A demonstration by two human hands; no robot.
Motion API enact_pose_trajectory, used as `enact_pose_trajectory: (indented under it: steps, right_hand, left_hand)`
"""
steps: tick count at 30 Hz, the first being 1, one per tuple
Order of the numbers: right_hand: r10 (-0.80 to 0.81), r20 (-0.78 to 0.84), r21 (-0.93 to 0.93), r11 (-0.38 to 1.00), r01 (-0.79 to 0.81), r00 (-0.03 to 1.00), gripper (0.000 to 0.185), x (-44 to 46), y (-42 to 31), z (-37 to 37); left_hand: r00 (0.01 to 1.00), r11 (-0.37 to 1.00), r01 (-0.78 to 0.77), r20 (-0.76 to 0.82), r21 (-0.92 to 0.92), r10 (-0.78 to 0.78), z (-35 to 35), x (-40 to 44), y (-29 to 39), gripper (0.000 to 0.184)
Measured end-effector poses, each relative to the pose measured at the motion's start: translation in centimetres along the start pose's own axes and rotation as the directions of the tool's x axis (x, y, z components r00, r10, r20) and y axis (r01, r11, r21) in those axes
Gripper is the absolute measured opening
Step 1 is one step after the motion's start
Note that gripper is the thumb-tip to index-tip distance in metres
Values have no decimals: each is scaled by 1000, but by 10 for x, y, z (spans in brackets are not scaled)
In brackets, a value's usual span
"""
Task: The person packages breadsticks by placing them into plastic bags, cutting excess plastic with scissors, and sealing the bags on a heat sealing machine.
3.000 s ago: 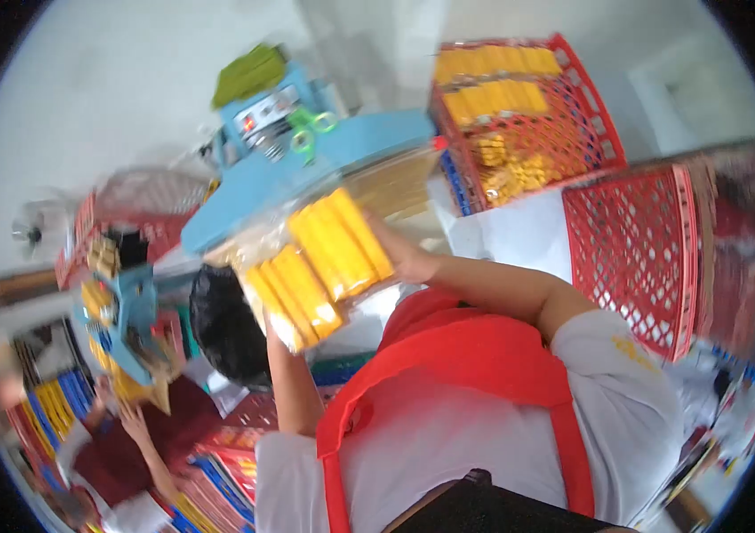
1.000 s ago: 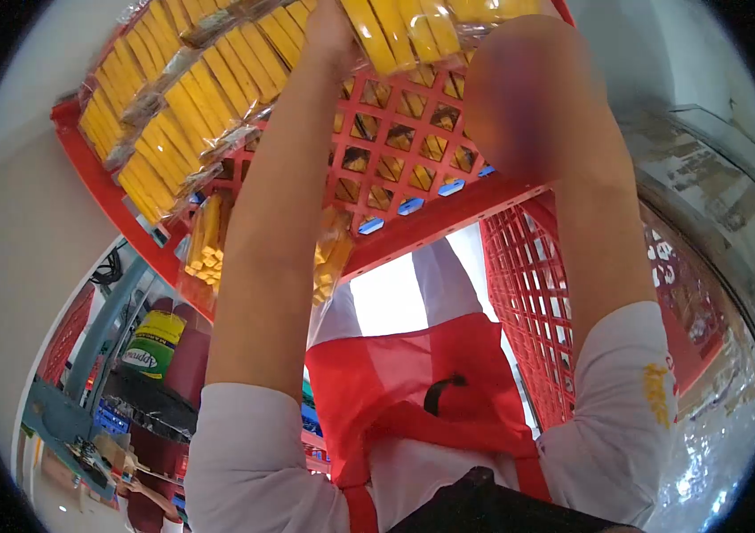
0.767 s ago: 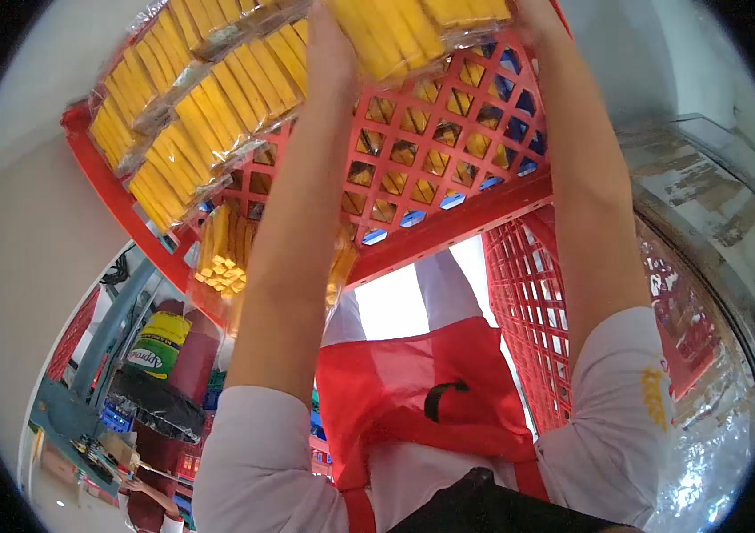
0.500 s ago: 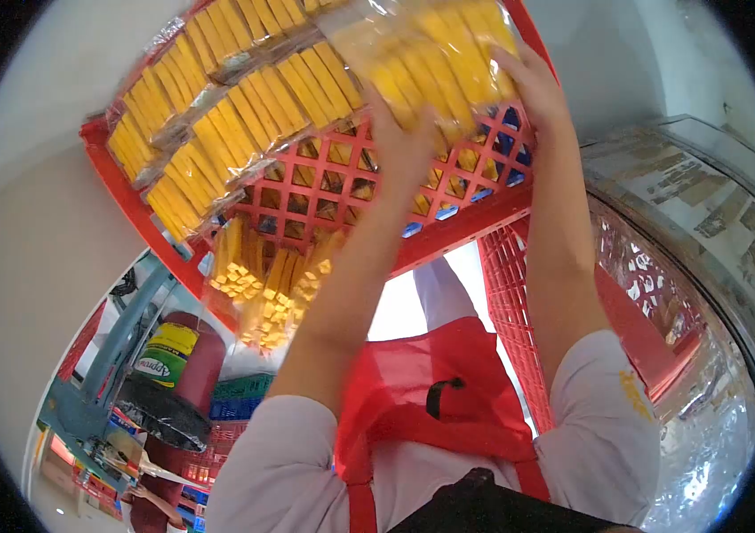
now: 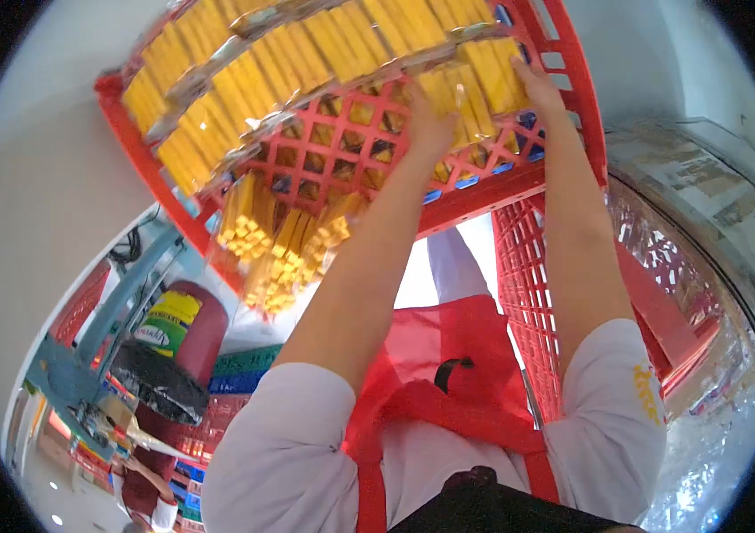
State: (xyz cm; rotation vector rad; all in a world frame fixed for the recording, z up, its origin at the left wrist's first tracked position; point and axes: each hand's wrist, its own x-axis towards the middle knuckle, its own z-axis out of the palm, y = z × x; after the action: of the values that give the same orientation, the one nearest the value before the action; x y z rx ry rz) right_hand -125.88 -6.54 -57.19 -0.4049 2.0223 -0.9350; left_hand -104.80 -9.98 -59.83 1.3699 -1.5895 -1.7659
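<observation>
Holding a packet (image 5: 471, 92) by opposite ends between left hand (image 5: 431, 129) and right hand (image 5: 539, 90), pinching it with partly hidden fingers, seemingly supporting both sides evenly over the basket (image 5: 475, 208).

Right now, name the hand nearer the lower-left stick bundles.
Left. The left hand is up and right of the stick bundles; the right hand is farther right.

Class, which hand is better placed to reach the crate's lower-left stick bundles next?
Likely the left hand: it's nearer those stick bundles, while the right hand holds the stick pack at its right edge.
</observation>
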Motion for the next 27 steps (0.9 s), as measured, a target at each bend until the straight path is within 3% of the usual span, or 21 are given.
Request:
enact_pose_trajectory:
  steps: [2,4,6,7,8,9,10,11,12,13,15,17,19,20,22,24,26,27]
  right_hand:
    - [-9,-60,-79,997,4,998,47,-4,-2,6]
    - [-393,-279,-512,833,211,876,46,-49,-21,9]
    - [-344,-216,-422,877,230,914,42,-79,-14,12]
    - [-363,-190,-547,811,209,912,35,-92,13,13]
    - [-408,-148,-469,831,299,901,30,-136,-12,27]
    - [-245,-113,-345,918,193,963,27,-156,8,37]
    - [-323,12,-286,906,313,946,30,-191,1,46]
    - [-197,175,-610,747,263,965,32,-200,52,52]
    - [-152,240,-344,910,230,959,35,-232,53,58]
    - [41,208,-490,869,67,977,36,-250,93,70]
    - [17,282,-454,883,118,959,35,-318,65,69]
    - [127,308,-462,886,31,943,37,-365,49,72]
    - [188,273,-456,889,-45,943,38,-403,68,78]
    - [185,242,-443,895,-61,952,37,-419,74,80]
    - [182,179,-484,872,-75,967,40,-439,72,76]
    - [213,167,-433,893,-122,963,41,-458,71,76]
    - [214,170,-475,873,-110,962,41,-470,71,71]
    - [196,170,-445,890,-102,966,41,-478,71,70]
  left_hand:
    - [990,999,44,-132,27,-40,-10,-10,21,70]
    - [992,983,-106,-58,148,116,-36,-58,80,40]
    - [992,994,-21,128,105,7,-68,-103,97,20]
    - [990,974,-101,113,203,79,-85,-129,102,19]
    - [983,937,-175,103,301,151,-103,-155,111,21]
    - [990,937,-123,100,328,95,-124,-179,125,20]
    - [994,933,-75,96,353,44,-145,-199,139,19]
    - [997,931,-61,-25,359,75,-165,-218,147,18]
    - [985,932,-47,-141,359,103,-187,-232,149,18]
    - [972,864,-86,-148,497,182,-219,-240,148,18]
    - [942,712,-77,-183,697,281,-285,-251,141,23]
    - [923,649,-44,-218,759,318,-318,-255,135,27]
    - [983,659,181,-131,730,-125,-331,-248,133,52]
    - [986,667,166,-121,727,-114,-332,-245,132,52]
    - [978,690,173,-38,702,-206,-325,-230,128,76]
    - [998,547,-65,42,834,55,-321,-212,106,86]
    - [998,904,54,-37,424,-43,-311,-206,105,86]
    - [984,931,177,-35,320,-175,-309,-194,92,84]
